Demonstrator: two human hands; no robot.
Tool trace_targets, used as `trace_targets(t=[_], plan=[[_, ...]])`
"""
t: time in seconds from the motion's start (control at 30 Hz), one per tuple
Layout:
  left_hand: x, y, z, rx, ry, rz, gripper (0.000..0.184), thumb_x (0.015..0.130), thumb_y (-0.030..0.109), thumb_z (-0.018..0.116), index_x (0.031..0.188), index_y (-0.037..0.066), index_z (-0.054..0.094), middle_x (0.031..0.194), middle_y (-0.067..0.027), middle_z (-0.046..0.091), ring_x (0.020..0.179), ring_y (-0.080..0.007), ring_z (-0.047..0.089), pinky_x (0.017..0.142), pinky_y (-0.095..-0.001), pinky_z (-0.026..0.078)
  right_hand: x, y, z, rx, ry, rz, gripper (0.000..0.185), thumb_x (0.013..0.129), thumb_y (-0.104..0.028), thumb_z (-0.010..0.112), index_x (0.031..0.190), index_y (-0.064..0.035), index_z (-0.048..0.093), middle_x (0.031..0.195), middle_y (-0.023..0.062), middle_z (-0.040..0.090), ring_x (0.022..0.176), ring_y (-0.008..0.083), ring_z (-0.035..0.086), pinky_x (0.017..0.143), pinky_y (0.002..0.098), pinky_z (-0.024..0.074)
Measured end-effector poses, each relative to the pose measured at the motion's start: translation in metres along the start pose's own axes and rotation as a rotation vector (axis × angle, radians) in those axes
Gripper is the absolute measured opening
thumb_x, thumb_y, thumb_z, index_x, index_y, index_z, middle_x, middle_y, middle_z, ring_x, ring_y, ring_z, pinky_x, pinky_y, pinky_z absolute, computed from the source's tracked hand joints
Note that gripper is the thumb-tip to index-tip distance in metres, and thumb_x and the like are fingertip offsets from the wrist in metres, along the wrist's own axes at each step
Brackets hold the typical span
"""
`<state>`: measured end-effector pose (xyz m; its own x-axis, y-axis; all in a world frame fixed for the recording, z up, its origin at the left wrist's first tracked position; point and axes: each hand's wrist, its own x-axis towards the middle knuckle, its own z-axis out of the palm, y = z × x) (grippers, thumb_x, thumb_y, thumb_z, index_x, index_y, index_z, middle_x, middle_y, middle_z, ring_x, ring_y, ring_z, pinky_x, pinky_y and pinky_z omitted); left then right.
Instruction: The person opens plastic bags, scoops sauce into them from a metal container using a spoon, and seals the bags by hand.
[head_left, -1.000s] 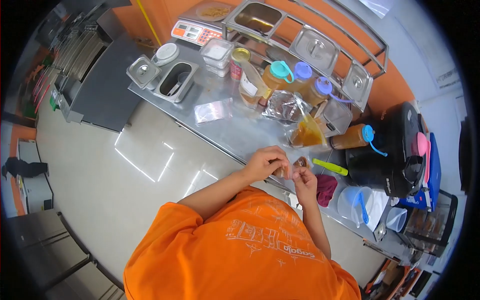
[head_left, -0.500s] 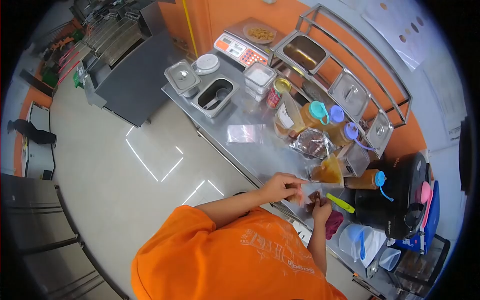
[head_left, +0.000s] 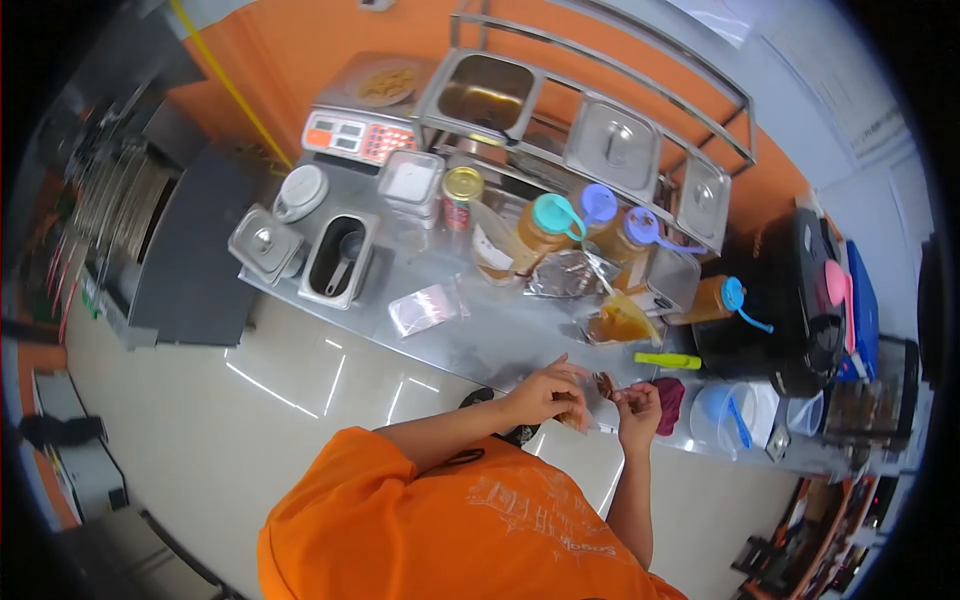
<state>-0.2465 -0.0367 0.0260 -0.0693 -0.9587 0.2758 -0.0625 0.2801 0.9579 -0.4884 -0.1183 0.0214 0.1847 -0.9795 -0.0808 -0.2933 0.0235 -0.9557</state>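
Note:
My left hand (head_left: 545, 396) is over the counter's front edge, fingers curled around what looks like a small clear plastic bag (head_left: 601, 412) with something tan at its lower end. Close by on the right, my right hand (head_left: 638, 412) pinches a small dark brown piece (head_left: 605, 386) at the mouth of the plastic. Its exact kind is too small to tell. Just beyond the hands lie a yellow-green tool (head_left: 667, 360), perhaps tongs, and a clear bag of brown sauce (head_left: 622, 322). A maroon cloth (head_left: 669, 405) lies beside my right hand.
Bottles with teal (head_left: 548, 222) and purple caps, a foil packet (head_left: 570, 275) and a can (head_left: 461, 198) line the back. A packet of clear bags (head_left: 424, 308) lies left, near a steel container (head_left: 338, 262). A black cooker (head_left: 775, 320) and clear jug (head_left: 722, 415) stand right.
My view has turned, so the counter appears more level and shifted left. Both hands stay close together, and the brown piece now sits higher, at my right fingertips.

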Motion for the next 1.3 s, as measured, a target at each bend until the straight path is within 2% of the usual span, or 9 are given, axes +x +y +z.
trace_targets(t=[0.33, 0.4, 0.47, 0.57, 0.7, 0.77, 0.87, 1.1, 1.3], plan=[[0.057, 0.033, 0.073, -0.25, -0.277, 0.047, 0.002, 0.084, 0.004, 0.071, 0.085, 0.003, 0.069, 0.092, -0.0042, 0.068, 0.123, -0.0314, 0.054, 0.112, -0.0491, 0.032, -0.092, -0.063, -0.042, 0.273, 0.211, -0.041, 0.033, 0.081, 0.013, 0.068, 0.105, -0.0003, 0.051, 0.091, 0.0084, 0.064, 0.088, 0.0164, 0.064, 0.083, 0.0305, 0.0509], [0.062, 0.043, 0.101, -0.427, -0.256, -0.007, 0.001, 0.086, 0.001, 0.069, 0.086, 0.001, 0.068, 0.096, -0.0061, 0.068, 0.12, -0.0277, 0.056, 0.11, -0.0465, 0.036, -0.11, -0.063, -0.068, 0.277, 0.257, -0.026, 0.032, 0.081, 0.014, 0.066, 0.107, 0.0003, 0.051, 0.094, 0.0089, 0.063, 0.09, 0.0183, 0.064, 0.083, 0.0327, 0.052], [0.069, 0.065, 0.139, -0.453, -0.191, -0.07, 0.003, 0.085, 0.001, 0.071, 0.085, 0.001, 0.068, 0.088, -0.0056, 0.067, 0.092, -0.0196, 0.064, 0.094, -0.0381, 0.046, -0.124, -0.077, -0.091, 0.374, 0.323, -0.092, 0.032, 0.083, 0.012, 0.067, 0.108, 0.0, 0.051, 0.099, 0.0097, 0.061, 0.094, 0.0185, 0.063, 0.085, 0.0335, 0.0524], [0.078, 0.084, 0.191, -0.463, -0.365, -0.088, 0.001, 0.088, -0.001, 0.068, 0.088, -0.001, 0.067, 0.099, -0.0072, 0.066, 0.097, -0.0175, 0.063, 0.1, -0.0359, 0.044, -0.149, -0.088, -0.134, 0.496, 0.435, -0.137, 0.035, 0.085, 0.008, 0.069, 0.113, -0.0009, 0.051, 0.103, 0.0082, 0.061, 0.099, 0.0172, 0.062, 0.086, 0.0317, 0.0506], [0.076, 0.113, 0.279, -0.484, -0.268, -0.071, 0.005, 0.089, 0.002, 0.07, 0.092, -0.001, 0.067, 0.094, -0.0055, 0.067, 0.084, -0.0125, 0.064, 0.077, -0.0267, 0.051, -0.189, -0.081, -0.2, 0.548, 0.566, -0.199, 0.04, 0.085, 0.003, 0.072, 0.12, -0.0023, 0.052, 0.104, 0.007, 0.062, 0.099, 0.0161, 0.062, 0.088, 0.0311, 0.0492], [0.062, 0.146, 0.352, -0.575, -0.279, -0.204, 0.009, 0.091, 0.005, 0.07, 0.095, -0.002, 0.066, 0.085, -0.0068, 0.068, 0.067, -0.0114, 0.064, 0.056, -0.0244, 0.053, -0.226, -0.067, -0.254, 0.177, 0.638, -0.26, 0.048, 0.085, -0.006, 0.075, 0.127, -0.0037, 0.053, 0.105, 0.0061, 0.063, 0.099, 0.015, 0.061, 0.088, 0.0308, 0.0483], [0.042, 0.17, 0.438, -0.671, -0.334, -0.152, 0.013, 0.091, 0.008, 0.071, 0.098, -0.001, 0.065, 0.08, -0.007, 0.068, 0.062, -0.0123, 0.064, 0.048, -0.0266, 0.053, -0.27, -0.044, -0.324, 0.092, 0.704, -0.31, 0.056, 0.084, -0.011, 0.077, 0.133, -0.0044, 0.052, 0.101, 0.0061, 0.066, 0.094, 0.0148, 0.062, 0.088, 0.0311, 0.0481], [0.012, 0.192, 0.617, -0.626, -0.391, -0.138, 0.013, 0.087, 0.004, 0.074, 0.096, 0.0, 0.066, 0.098, -0.0082, 0.069, 0.089, -0.0147, 0.064, 0.083, -0.0294, 0.05, -0.364, -0.003, -0.474, 0.061, 0.802, -0.239, 0.058, 0.082, -0.01, 0.077, 0.134, -0.0026, 0.054, 0.091, 0.0074, 0.069, 0.086, 0.0153, 0.063, 0.086, 0.0303, 0.049], [0.009, 0.19, 0.762, -0.44, -0.569, 0.019, 0.011, 0.081, -0.003, 0.075, 0.091, -0.003, 0.071, 0.097, -0.0102, 0.068, 0.09, -0.0168, 0.064, 0.083, -0.0306, 0.05, -0.417, 0.056, -0.581, -0.015, 1.073, -0.253, 0.055, 0.083, -0.01, 0.077, 0.133, -0.0019, 0.056, 0.092, 0.0089, 0.07, 0.086, 0.0162, 0.064, 0.084, 0.0299, 0.0501]])
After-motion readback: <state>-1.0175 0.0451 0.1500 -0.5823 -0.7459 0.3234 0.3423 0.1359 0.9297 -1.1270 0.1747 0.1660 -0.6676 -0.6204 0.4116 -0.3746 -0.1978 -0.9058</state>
